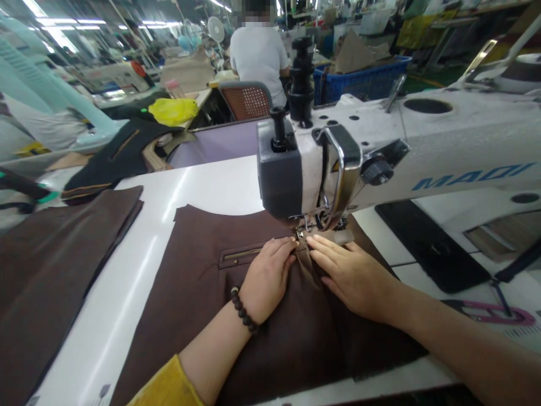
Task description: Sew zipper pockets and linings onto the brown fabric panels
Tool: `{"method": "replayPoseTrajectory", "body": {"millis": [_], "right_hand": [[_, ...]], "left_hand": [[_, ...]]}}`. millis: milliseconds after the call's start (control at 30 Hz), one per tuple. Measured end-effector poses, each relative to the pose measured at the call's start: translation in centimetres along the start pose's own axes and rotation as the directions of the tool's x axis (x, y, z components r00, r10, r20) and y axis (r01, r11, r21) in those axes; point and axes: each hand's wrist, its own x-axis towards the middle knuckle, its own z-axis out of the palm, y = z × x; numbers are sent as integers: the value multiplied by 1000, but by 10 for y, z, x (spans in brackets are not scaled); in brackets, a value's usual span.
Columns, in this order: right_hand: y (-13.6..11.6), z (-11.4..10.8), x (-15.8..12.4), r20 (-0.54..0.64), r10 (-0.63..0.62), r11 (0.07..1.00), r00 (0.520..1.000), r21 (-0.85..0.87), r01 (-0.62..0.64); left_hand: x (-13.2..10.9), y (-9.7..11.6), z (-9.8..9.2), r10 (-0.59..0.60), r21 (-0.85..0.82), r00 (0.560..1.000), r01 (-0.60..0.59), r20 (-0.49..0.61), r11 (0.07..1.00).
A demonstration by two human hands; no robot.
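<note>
Through the head camera we see the fabric [198, 282] lying flat on the counter [139, 248]. Its zipper [243, 254] runs toward the presser foot [301, 232] at 12 o'clock. Our left hand [268, 276] and right hand [353, 276] press on it side by side, each grip open and clamping nothing. We judge the cloth soft, light and apt to creep, so it is best held flat-palmed beside the foot. A stack [54, 265] lies at 9 o'clock.

white table [143, 248] | brown panel [198, 304] | brown stack [54, 265] | sewing machine [422, 141] | perhaps scissors [496, 313]
</note>
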Motion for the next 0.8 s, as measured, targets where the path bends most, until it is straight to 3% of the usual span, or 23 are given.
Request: {"method": "replayPoseTrajectory", "body": {"millis": [267, 500, 667, 800], "right_hand": [[-16, -8, -14, 159, -95, 969, 983, 242, 55], [-14, -3, -10, 146, -273, 947, 951, 216, 238], [-16, -1, -14, 130, -297, 944, 946, 189, 270], [-20, -15, -27, 171, -305, 934, 937, 246, 259]], "left_hand": [[1, 3, -1, -7, -27, 1000, 7, 21, 1000], [1, 9, 0, -6, 40, 996, 3, 94, 999], [1, 8, 0, 15, 104, 990, -30, 143, 994], [0, 7, 0, 31, 117, 989, -48, 146, 992]]}}
